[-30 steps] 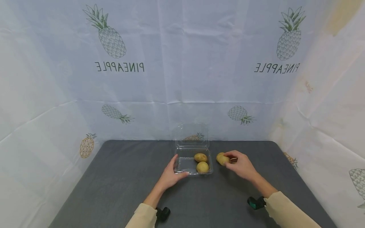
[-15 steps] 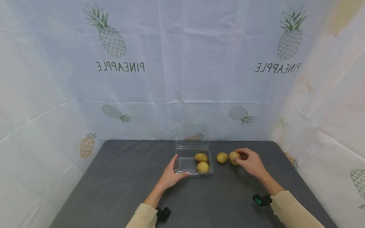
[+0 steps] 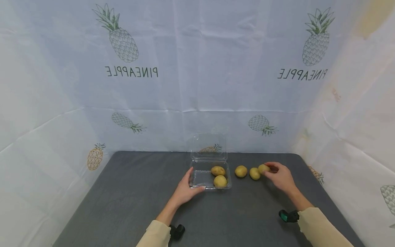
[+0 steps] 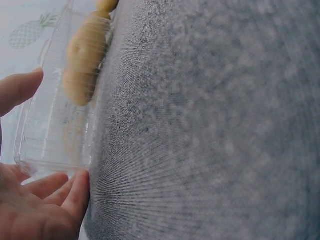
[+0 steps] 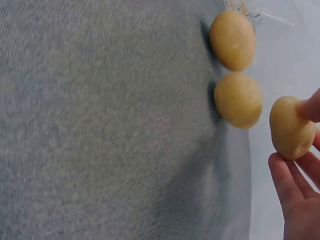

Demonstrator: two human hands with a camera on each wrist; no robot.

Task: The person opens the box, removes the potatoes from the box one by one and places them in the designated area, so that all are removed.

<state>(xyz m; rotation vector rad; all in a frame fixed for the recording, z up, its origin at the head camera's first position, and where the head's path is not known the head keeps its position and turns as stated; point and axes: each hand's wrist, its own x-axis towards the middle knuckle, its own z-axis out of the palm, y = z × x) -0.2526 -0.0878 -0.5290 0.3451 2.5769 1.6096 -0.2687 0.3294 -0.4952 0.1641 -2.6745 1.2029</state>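
Observation:
A clear plastic clamshell container (image 3: 202, 176) stands with its lid raised. Inside, on the right, lie two potatoes (image 3: 217, 171). My left hand (image 3: 184, 189) grips the container's front left corner, thumb at the front rim and fingers along the left side. To the right of the container, two more potatoes (image 5: 238, 99) rest side by side on the table. My right hand (image 3: 280, 176) pinches another potato (image 5: 291, 127) between thumb and fingertips, just beyond the right one of that pair. Part of this held potato is hidden by the fingers.
The dark grey table (image 3: 129, 199) reaches back to a white cloth (image 3: 197, 85) printed with pineapples. The same cloth hangs along both sides. The raised lid (image 3: 208, 145) stands close to the back cloth.
My right hand has moved to the right with its potato, past the two on the table, which now show fully. The left hand and container have stayed in place.

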